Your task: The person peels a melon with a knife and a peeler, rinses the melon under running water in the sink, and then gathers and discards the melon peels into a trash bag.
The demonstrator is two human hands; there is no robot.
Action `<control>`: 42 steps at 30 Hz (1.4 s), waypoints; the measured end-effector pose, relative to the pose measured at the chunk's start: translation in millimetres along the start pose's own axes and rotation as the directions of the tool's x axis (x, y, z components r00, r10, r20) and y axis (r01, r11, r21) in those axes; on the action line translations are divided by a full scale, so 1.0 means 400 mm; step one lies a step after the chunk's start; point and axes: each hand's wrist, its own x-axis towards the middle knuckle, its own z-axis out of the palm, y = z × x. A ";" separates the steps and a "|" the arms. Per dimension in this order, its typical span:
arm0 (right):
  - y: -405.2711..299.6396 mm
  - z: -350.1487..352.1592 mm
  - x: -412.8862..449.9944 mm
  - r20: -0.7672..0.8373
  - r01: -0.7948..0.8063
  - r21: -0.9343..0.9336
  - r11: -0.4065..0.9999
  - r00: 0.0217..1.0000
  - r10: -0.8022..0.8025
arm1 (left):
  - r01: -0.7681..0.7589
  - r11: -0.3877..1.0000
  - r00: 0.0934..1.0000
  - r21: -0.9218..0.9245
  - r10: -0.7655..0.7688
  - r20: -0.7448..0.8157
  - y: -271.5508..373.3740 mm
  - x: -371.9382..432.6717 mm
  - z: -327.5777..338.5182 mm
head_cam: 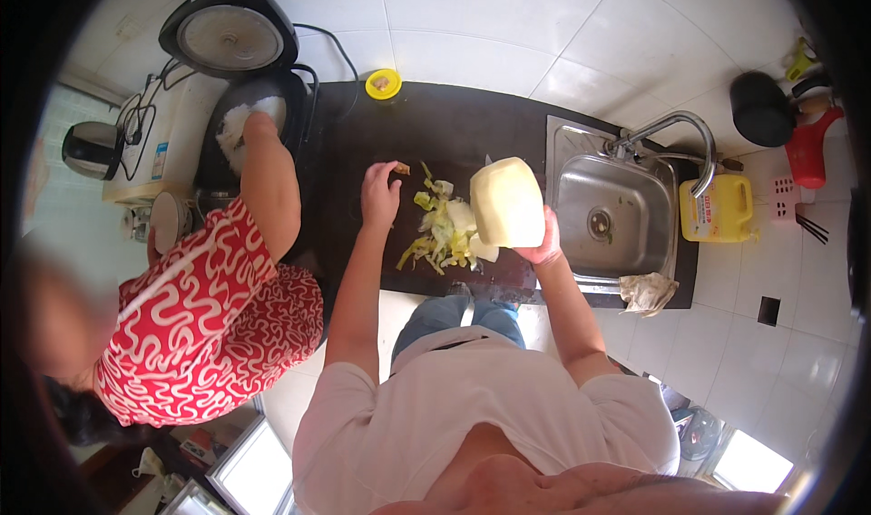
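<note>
My left hand (381, 192) is over the dark worktop, its fingertips on a small brown piece of food (402, 168), perhaps ginger. My right hand (544, 239) holds up a large pale yellow, rounded, bowl-like object (507, 202); its inside does not show. Between my hands a heap of chopped green and pale leafy vegetable scraps (442, 229) lies on a dark surface. A small shiny pointed tip (488, 160), perhaps of a knife, sticks out behind the yellow object, which hides the rest.
At left a person in a red patterned dress (190, 324) reaches into an open rice cooker (211, 141) of white rice and holds a bowl (170, 219). A yellow lid (384, 84) lies near the wall. To the right are a steel sink (629, 209), cloth (648, 292) and yellow jug (718, 209).
</note>
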 end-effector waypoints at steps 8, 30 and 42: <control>-0.045 -0.055 -0.066 -0.123 0.129 0.003 0.992 0.984 -0.128 | -0.221 0.956 0.957 0.191 0.175 0.229 -0.067 0.114 0.071; -0.043 -0.103 -0.113 -0.217 0.165 0.099 0.981 0.966 -0.140 | 0.156 0.954 0.962 0.257 -0.087 -0.260 -0.173 0.582 0.142; -0.019 -0.146 -0.106 -0.190 0.133 0.020 0.991 0.973 -0.127 | -0.149 0.985 0.949 0.089 0.168 -0.268 -0.064 0.431 0.094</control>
